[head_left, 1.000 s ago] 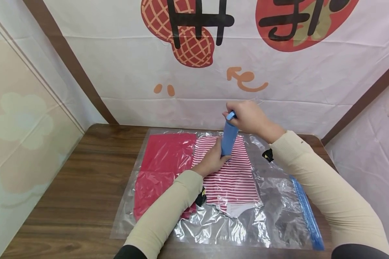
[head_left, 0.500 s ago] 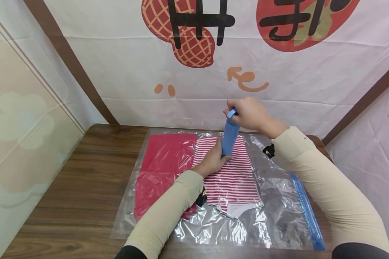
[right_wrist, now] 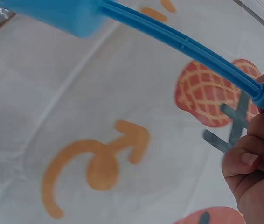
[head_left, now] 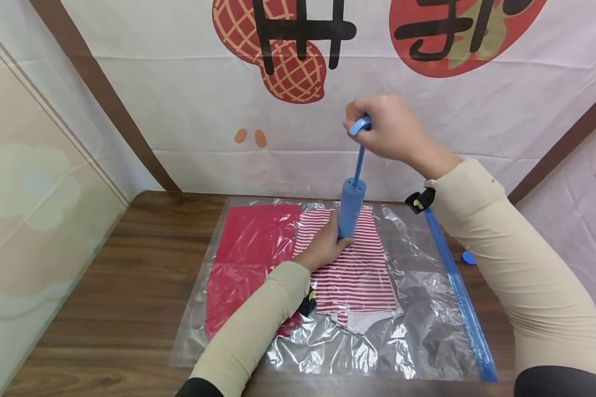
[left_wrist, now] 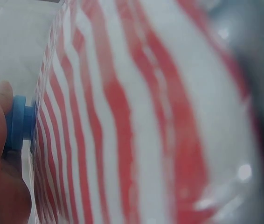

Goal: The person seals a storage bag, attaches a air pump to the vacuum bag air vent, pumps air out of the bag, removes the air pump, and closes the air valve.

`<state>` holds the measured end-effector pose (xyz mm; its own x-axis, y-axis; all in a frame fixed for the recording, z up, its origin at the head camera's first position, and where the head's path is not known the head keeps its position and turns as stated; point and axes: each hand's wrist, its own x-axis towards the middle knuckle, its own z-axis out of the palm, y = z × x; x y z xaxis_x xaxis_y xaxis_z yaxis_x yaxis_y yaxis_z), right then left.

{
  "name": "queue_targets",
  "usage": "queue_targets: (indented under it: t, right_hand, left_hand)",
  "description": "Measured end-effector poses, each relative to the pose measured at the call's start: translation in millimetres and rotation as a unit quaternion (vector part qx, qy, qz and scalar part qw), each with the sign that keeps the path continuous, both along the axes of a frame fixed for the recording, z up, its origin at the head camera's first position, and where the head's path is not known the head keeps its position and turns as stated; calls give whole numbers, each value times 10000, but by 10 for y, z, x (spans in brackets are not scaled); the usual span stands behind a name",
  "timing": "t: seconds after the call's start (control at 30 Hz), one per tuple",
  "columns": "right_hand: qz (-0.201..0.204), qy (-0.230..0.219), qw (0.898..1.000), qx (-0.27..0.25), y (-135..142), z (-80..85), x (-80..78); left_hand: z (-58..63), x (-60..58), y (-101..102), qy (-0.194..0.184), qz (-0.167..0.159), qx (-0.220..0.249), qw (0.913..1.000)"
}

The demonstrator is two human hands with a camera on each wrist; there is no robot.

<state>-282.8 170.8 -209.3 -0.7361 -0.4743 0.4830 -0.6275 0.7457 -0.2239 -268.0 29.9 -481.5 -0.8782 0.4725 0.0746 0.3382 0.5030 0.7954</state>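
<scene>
A blue hand pump (head_left: 351,207) stands nearly upright over a clear plastic storage bag (head_left: 417,331). My left hand (head_left: 324,246) holds the pump's lower end, down at the bag. In the left wrist view, a blue round fitting (left_wrist: 19,122) beside that hand meets the bag's surface. Above, my right hand (head_left: 389,129) grips the pump handle (head_left: 360,125), fingers curled round it. The thin rod (right_wrist: 183,44) is drawn well out of the barrel. Inside the bag lie a folded red garment (head_left: 253,237) and a red-and-white striped one (head_left: 360,281).
The bag lies flat on a dark wooden table (head_left: 94,309), its blue zip strip (head_left: 464,303) along the right side. A small blue cap (head_left: 468,258) sits right of the strip. A printed cloth backdrop (head_left: 193,99) hangs close behind the table.
My right hand has risen and pulled the handle upward, exposing the rod; before, the handle sat low on the barrel. The left hand and bag stay put. The blue cap has come into view.
</scene>
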Motion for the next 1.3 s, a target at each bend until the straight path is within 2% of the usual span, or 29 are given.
queue_targets:
  t: [0.27,0.43,0.57,0.97,1.3]
  right_hand:
    - [-411,124,9990,-93,6,316,98]
    - [-412,354,9985,-45,-2,447,119]
    - [-554,346,9978,-86,12,511,145]
    - [-384,501,9979,122,-24,525,144]
    - [-406,503,9977,180,-15,433,136]
  left_hand:
    - [-22,-7,-8,46,-76,34,10000]
    - [-37,-10,-7,-36,-49,67,10000]
    - [-42,-7,-10,-78,-26,90,9999]
    - [-10,-45,4,88,-104,108,9998]
    - [-30,-46,9,-47,-85,115,9999]
